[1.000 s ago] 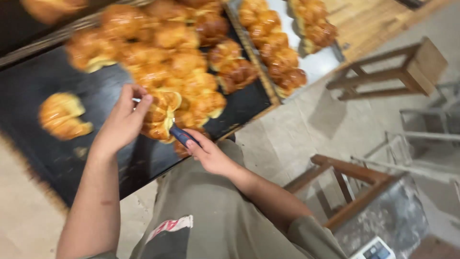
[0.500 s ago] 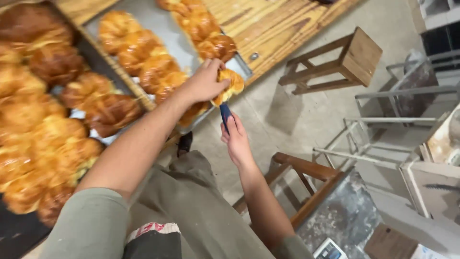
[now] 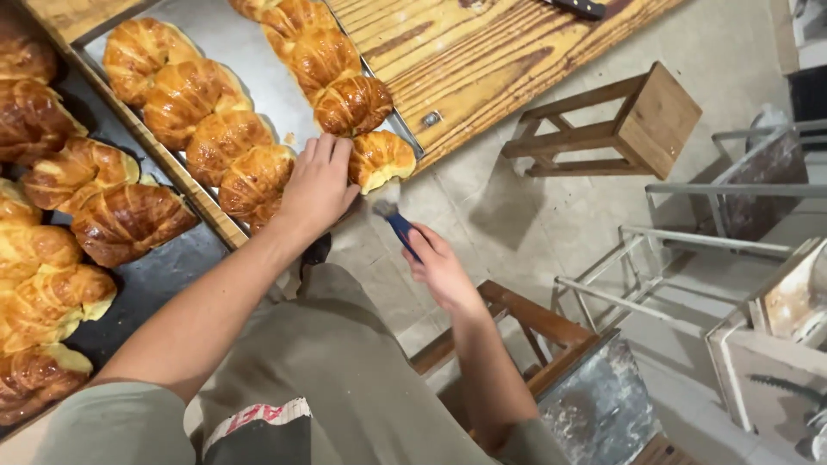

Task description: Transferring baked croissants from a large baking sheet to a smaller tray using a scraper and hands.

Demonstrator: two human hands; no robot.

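Note:
My left hand [image 3: 317,188] rests on the corner of a metal tray [image 3: 258,82], fingers touching a golden croissant [image 3: 379,158] at the tray's near corner. My right hand [image 3: 439,269] grips a blue-handled pastry brush [image 3: 393,220], its bristles just under that croissant. Two rows of browned croissants [image 3: 226,129] fill the metal tray. To the left, a dark tray [image 3: 151,275] carries several more croissants [image 3: 125,220].
The trays lie on a wooden plank table [image 3: 482,52]. A wooden stool [image 3: 620,125] stands on the tiled floor to the right, another wooden frame [image 3: 525,314] is by my right arm, and metal racks [image 3: 689,258] stand further right.
The view has swung from the dark tray to the metal tray. My left hand has settled on the corner croissant and the brush has come up under it.

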